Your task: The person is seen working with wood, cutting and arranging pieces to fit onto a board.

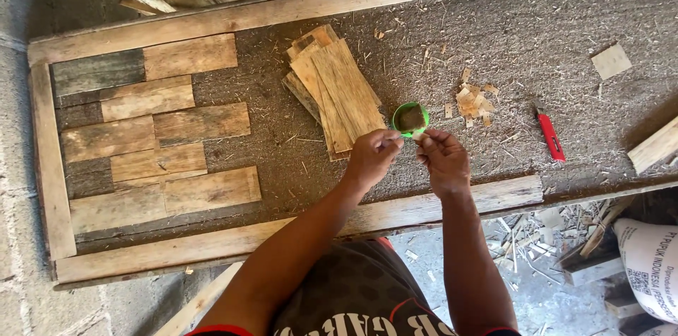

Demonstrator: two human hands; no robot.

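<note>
Counter: A long board bed bounded by a wooden frame is seen from above, its rough surface strewn with sawdust and splinters.
Laid planks: Weathered short boards are fitted in staggered rows at one end of the frame, edges touching; the rest of the bed is left bare.
Plank stack: Loose thin boards are fanned in a pile near the middle, just beside the green cup.
Sack: A white printed bag is seen on the floor beyond the near rail, among scraps.
Left hand: Fingers are pinched shut at the near rim of the cup; what is held between them cannot be made out.
Right hand: Fingers are closed on a small pale piece, just beside the cup.
Red knife: A utility cutter is laid flat, well apart from both hands.
Green cup: A small round pot with a dark filling is set upright, touching the stack's edge.
Offcuts: Small pale chips are heaped near the cup.
Handling advice: The small piece is judged best kept low and close over the cup, wrists steadied on the near rail.
Clearance: Open room is available toward the knife; the stack crowds the other side.
</note>
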